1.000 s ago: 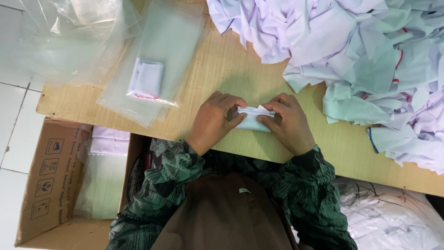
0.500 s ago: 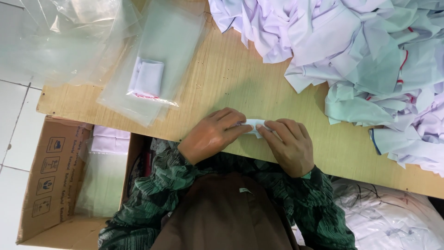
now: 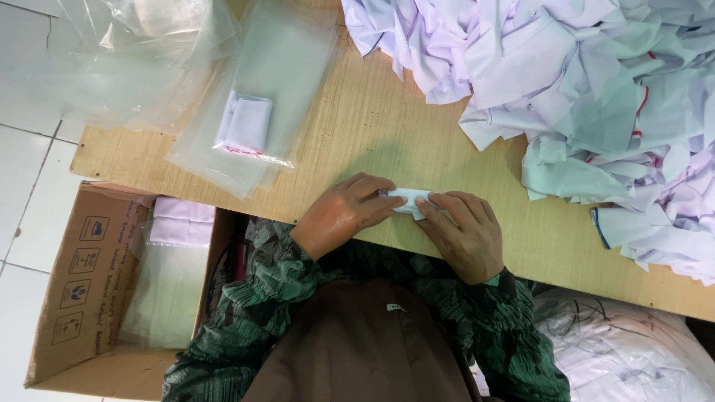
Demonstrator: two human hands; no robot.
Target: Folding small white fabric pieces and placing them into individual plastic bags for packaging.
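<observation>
Head view, looking straight down at a wooden table (image 3: 357, 126). Both hands meet at the near edge of the table, about centre frame. Left hand (image 3: 344, 216) lies palm down, fingers curled over the left end of a small folded white cloth (image 3: 410, 201), pressing it to the wood. Right hand (image 3: 465, 234) at 3 o'clock of the cloth, fingers closed onto its right end, thumb side tucked against it. Cloth mostly hidden, only a narrow white strip shows between the fingertips. Green patterned sleeves (image 3: 257, 298) run down to 6 o'clock.

At 10 o'clock from the hands, a clear plastic bag (image 3: 275, 82) lies flat on the table with a folded white piece (image 3: 246, 123) inside, well apart from the hands. More loose clear plastic (image 3: 141, 52) at 11 o'clock, hanging past the table edge. Big heap of white and pale green garments (image 3: 581, 97) from 12 to 3 o'clock, near the right hand but not touching. Open cardboard box (image 3: 82, 275) at 8 o'clock on the tiled floor, bagged pieces (image 3: 175, 260) inside.
</observation>
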